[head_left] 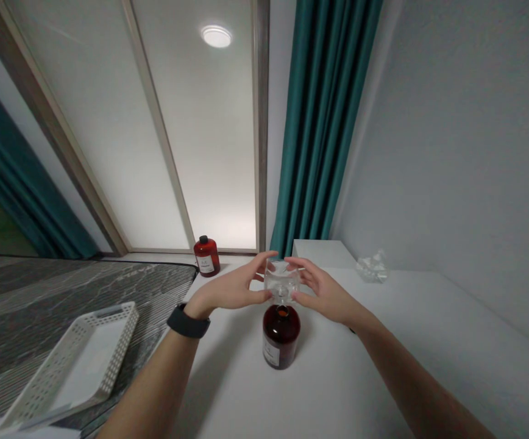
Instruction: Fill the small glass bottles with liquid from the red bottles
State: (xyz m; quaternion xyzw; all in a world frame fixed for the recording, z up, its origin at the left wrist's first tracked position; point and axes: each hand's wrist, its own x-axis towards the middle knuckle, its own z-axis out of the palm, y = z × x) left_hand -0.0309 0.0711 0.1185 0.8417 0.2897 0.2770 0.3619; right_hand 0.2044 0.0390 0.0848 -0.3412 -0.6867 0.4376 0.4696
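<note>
My left hand and my right hand grip a clear cup-shaped vessel from its two sides, thumbs towards me and fingers at the far side. I cannot make out its exact kind. Right below it, a dark red bottle with a white label stands upright on the white tabletop, its mouth uncovered. The underside of the vessel is close to that mouth; whether they touch I cannot tell. A dark band is on my left wrist.
Another red bottle, with a black cap, stands at the back left. A white perforated basket lies at the left on a grey patterned surface. Crumpled clear plastic and a white box are at the back right, near the wall.
</note>
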